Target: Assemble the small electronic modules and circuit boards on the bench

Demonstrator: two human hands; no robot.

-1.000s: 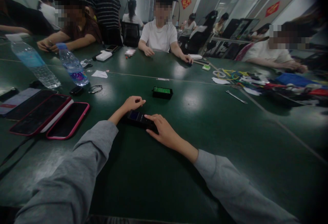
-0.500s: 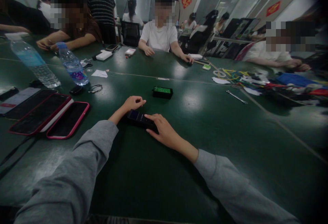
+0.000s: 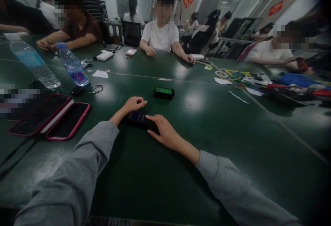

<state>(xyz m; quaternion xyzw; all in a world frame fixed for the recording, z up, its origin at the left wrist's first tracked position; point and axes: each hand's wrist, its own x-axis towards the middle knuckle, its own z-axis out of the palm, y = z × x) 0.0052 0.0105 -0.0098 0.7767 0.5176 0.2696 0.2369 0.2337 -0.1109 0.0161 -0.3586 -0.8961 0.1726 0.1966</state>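
Observation:
A black handheld device (image 3: 141, 120) with a small dark screen and a few buttons lies flat on the green table. My right hand (image 3: 164, 129) grips its right end, with the index finger on top near the buttons and the thumb along the near side. At the device's upper left edge, my left hand (image 3: 134, 104) rests on the table with its fingers loosely curled in and nothing visible in them. Just beyond both hands sits a small black open box (image 3: 164, 93) with a green circuit board inside.
Two phones in red cases (image 3: 68, 121) and two water bottles (image 3: 74, 65) are on the left. A wrench (image 3: 238, 97) and a heap of tangled cables (image 3: 248, 78) lie to the right. Several people sit around the table.
My hands and the device have stayed put. The person at the far right has raised their hands with a reddish thing, and a person in a striped shirt behind has shifted left.

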